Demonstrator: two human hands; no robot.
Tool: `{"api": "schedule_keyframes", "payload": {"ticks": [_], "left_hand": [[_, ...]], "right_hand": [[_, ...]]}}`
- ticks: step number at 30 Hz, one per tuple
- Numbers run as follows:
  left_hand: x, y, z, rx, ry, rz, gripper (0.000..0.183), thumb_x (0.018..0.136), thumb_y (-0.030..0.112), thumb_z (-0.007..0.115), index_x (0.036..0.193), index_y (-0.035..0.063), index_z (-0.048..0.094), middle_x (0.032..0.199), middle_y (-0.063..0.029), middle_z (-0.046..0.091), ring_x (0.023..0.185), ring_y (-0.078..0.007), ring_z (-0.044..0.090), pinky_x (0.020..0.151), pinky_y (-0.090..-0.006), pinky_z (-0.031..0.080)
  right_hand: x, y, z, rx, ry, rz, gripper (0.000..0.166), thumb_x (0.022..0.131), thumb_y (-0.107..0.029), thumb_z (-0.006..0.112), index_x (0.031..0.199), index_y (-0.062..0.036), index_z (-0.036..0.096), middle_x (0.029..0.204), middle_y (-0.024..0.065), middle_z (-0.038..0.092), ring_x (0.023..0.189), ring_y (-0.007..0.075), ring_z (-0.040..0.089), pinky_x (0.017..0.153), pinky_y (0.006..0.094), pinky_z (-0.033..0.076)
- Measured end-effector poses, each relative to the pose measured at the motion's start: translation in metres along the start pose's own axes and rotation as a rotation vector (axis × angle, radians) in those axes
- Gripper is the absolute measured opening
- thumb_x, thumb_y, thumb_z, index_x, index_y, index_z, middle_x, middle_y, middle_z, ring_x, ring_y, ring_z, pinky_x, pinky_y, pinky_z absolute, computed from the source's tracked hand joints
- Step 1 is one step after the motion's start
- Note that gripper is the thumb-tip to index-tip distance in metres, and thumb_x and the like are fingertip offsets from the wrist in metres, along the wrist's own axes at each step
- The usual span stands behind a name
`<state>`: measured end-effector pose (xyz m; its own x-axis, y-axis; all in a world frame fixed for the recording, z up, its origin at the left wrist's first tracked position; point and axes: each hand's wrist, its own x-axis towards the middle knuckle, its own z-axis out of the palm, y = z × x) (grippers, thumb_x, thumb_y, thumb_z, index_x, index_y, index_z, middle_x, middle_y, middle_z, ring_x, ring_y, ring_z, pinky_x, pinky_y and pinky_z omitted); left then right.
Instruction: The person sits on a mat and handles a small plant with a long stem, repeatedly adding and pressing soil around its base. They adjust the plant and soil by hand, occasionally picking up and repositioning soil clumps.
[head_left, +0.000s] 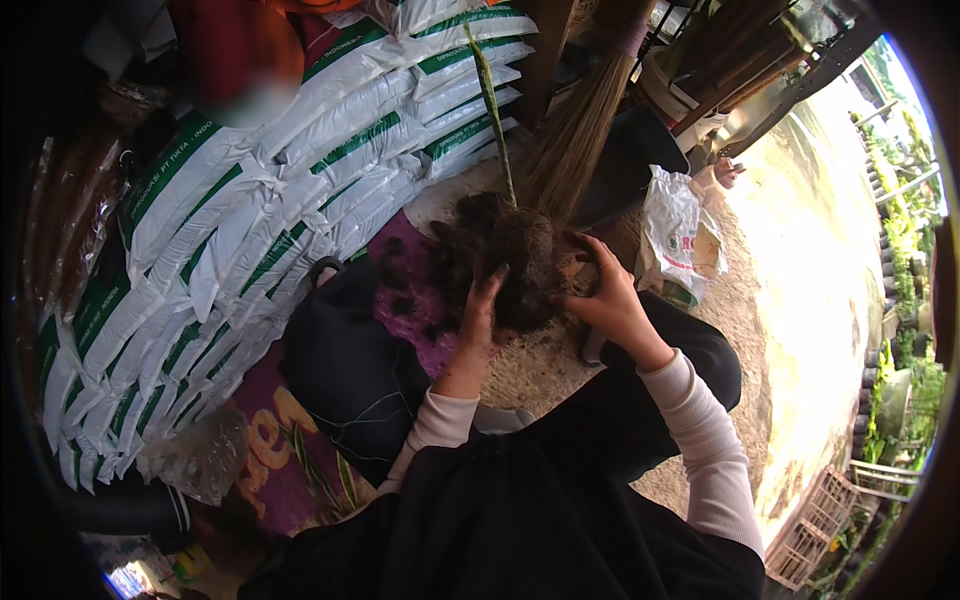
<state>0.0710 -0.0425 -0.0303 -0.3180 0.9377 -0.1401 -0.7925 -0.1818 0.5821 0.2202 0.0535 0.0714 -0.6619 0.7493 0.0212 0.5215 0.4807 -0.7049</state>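
A dark, soil-covered root ball (531, 259) is between my hands, low in front of my knees. One long, narrow green leaf (491, 112), like that of a snake plant, rises from behind its top. My left hand (481, 311) presses against its near left side; the thumb shows and the other fingers are hidden. On the right, my right hand (609, 292) curls around the edge of the clump with fingers bent and soiled. Loose dark soil (461, 251) lies left of the root ball, partly on a purple sheet (416, 322).
White sacks with green bands (300, 195) are stacked at the left. A stick broom (585, 135) stands just beyond the root ball. Right of it lies a crumpled white bag (679, 232) on the concrete floor (787, 300). Variegated leaves (319, 465) and a slatted crate (810, 529) are nearer.
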Motion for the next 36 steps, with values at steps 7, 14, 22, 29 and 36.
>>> {"api": "schedule_keyframes", "payload": {"ticks": [7, 14, 22, 29, 36], "left_hand": [[0.004, -0.008, 0.0, -0.113, -0.078, 0.035, 0.051, 0.09, 0.022, 0.054, 0.135, 0.0087, 0.034, 0.129, -0.011, 0.045, 0.114, -0.0211, 0.05, 0.094, -0.0348, 0.045], [-0.002, 0.002, 0.014, 0.036, -0.039, 0.103, 0.055, 0.092, 0.03, 0.051, 0.138, 0.009, 0.03, 0.135, -0.011, 0.038, 0.124, -0.0227, 0.042, 0.1, -0.0358, 0.038], [-0.016, 0.026, 0.039, 1.107, -0.169, 0.385, 0.073, 0.093, 0.037, 0.048, 0.147, 0.0084, 0.009, 0.148, -0.0209, 0.02, 0.133, -0.0328, 0.029, 0.106, -0.0416, 0.029], [0.01, 0.034, 0.005, 0.67, 0.171, 0.059, 0.065, 0.093, 0.04, 0.05, 0.144, 0.0125, 0.021, 0.137, -0.0127, 0.041, 0.114, -0.0186, 0.047, 0.093, -0.0333, 0.038], [0.008, -0.034, -0.072, -0.33, 0.132, -0.28, 0.054, 0.085, 0.041, 0.062, 0.125, 0.006, 0.05, 0.123, -0.0108, 0.055, 0.11, -0.0261, 0.055, 0.095, -0.0421, 0.044]], "right_hand": [[0.006, -0.004, 0.003, 0.324, 0.023, -0.08, 0.074, 0.068, -0.024, 0.076, 0.131, -0.0049, 0.042, 0.126, 0.0117, 0.052, 0.119, 0.025, 0.049, 0.099, 0.0447, 0.032], [-0.01, -0.031, 0.003, -0.118, 0.076, -0.105, 0.071, 0.071, -0.014, 0.074, 0.133, -0.0017, 0.04, 0.126, 0.0162, 0.052, 0.118, 0.0259, 0.05, 0.099, 0.0347, 0.037], [-0.003, 0.005, 0.052, 0.759, 0.242, 0.176, 0.063, 0.075, -0.013, 0.072, 0.127, 0.0072, 0.043, 0.115, 0.0152, 0.059, 0.103, 0.0215, 0.059, 0.089, 0.031, 0.046], [-0.014, 0.055, 0.078, 1.388, 0.215, 0.497, 0.049, 0.08, -0.009, 0.06, 0.124, 0.0069, 0.046, 0.113, 0.0144, 0.059, 0.101, 0.0211, 0.059, 0.087, 0.0301, 0.048], [-0.009, 0.052, 0.075, 0.344, 0.071, 0.218, 0.058, 0.08, -0.021, 0.068, 0.128, 0.002, 0.046, 0.123, 0.015, 0.053, 0.115, 0.0252, 0.05, 0.098, 0.0333, 0.038]]}}
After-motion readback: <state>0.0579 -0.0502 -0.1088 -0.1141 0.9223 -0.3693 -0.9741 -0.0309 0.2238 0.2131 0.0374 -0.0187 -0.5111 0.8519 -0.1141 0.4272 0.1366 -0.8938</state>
